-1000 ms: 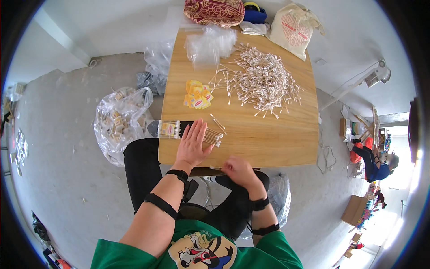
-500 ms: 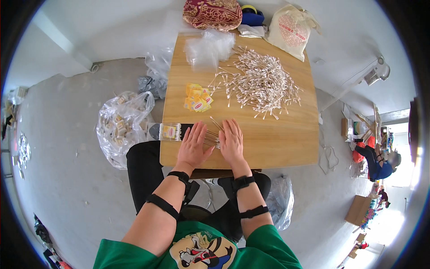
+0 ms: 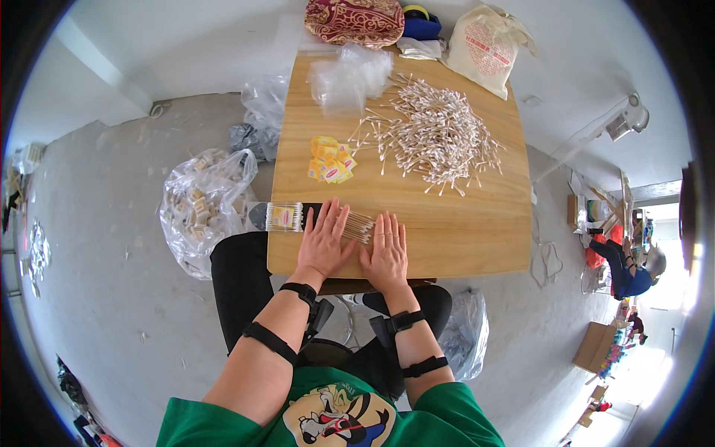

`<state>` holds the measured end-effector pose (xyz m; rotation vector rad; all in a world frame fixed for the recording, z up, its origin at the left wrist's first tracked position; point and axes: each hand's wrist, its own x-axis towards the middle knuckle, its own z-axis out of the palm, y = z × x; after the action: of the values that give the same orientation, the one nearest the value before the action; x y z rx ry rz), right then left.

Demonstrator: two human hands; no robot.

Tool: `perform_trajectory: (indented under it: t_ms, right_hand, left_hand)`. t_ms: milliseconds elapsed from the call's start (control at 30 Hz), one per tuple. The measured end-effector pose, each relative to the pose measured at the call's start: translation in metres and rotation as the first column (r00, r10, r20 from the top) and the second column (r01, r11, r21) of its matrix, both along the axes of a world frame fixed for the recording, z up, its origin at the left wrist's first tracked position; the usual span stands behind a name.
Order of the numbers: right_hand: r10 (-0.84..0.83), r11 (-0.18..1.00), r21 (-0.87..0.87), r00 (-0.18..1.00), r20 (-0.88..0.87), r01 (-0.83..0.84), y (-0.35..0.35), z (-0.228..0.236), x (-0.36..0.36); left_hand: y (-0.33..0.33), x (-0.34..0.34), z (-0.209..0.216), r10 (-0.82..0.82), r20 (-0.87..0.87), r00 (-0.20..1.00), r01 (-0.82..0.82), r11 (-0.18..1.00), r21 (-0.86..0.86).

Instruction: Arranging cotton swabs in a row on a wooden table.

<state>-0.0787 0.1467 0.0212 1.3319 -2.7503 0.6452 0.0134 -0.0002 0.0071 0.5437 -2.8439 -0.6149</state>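
Note:
My left hand (image 3: 322, 242) lies flat with its fingers stretched out over a row of cotton swabs (image 3: 357, 226), covering their left part. Just right of the row's ends, my right hand (image 3: 386, 253) rests palm down on the wooden table (image 3: 465, 238), fingers straight and holding nothing. Left of my left hand is a clear packet of cotton swabs (image 3: 284, 217) with a yellow card in it, at the table's left edge. A black flat piece (image 3: 311, 211) shows between that packet and my left hand; the rest of it is hidden.
Farther back spreads a large heap of loose cotton swabs (image 3: 439, 138). Yellow cards (image 3: 332, 159) and clear plastic bags (image 3: 348, 78) lie left of it. A cloth bag (image 3: 488, 48) and a patterned red bundle (image 3: 354, 22) stand behind. A full plastic sack (image 3: 205, 212) sits on the floor.
My right hand has moved off the swabs, slightly right and toward me. A swab that stuck out at a slant no longer shows apart from the row. My left hand has shifted slightly right.

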Motion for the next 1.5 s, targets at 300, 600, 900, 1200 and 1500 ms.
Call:
perform_trajectory:
  t_ms: [300, 600, 900, 1200, 1500]
  right_hand:
    - [0.051, 0.992, 0.119, 0.998, -0.026, -0.047, -0.02, 0.001, 0.003]
    - [0.113, 0.977, 0.191, 0.992, -0.064, -0.099, -0.027, -0.005, -0.011]
    - [0.091, 0.979, 0.186, 0.994, -0.057, -0.079, -0.028, -0.004, -0.01]
    - [0.079, 0.976, 0.206, 0.996, -0.038, -0.07, -0.028, -0.007, -0.009]
    - [0.065, 0.98, 0.19, 0.996, -0.066, -0.051, -0.031, -0.01, -0.01]
  left_hand:
    - [0.0, -0.001, -0.011, -0.029, 0.021, 0.999, 0.031, 0.994, -0.101]
    - [0.0, -0.002, -0.014, -0.019, 0.015, 1.0, 0.021, 0.99, -0.139]
    - [0.001, -0.002, -0.011, 0.004, 0.02, 1.0, -0.003, 0.997, -0.077]
    - [0.003, -0.005, -0.009, 0.026, 0.023, 0.999, -0.025, 0.999, -0.041]
    - [0.004, -0.009, -0.009, 0.091, 0.038, 0.995, -0.089, 0.995, -0.044]
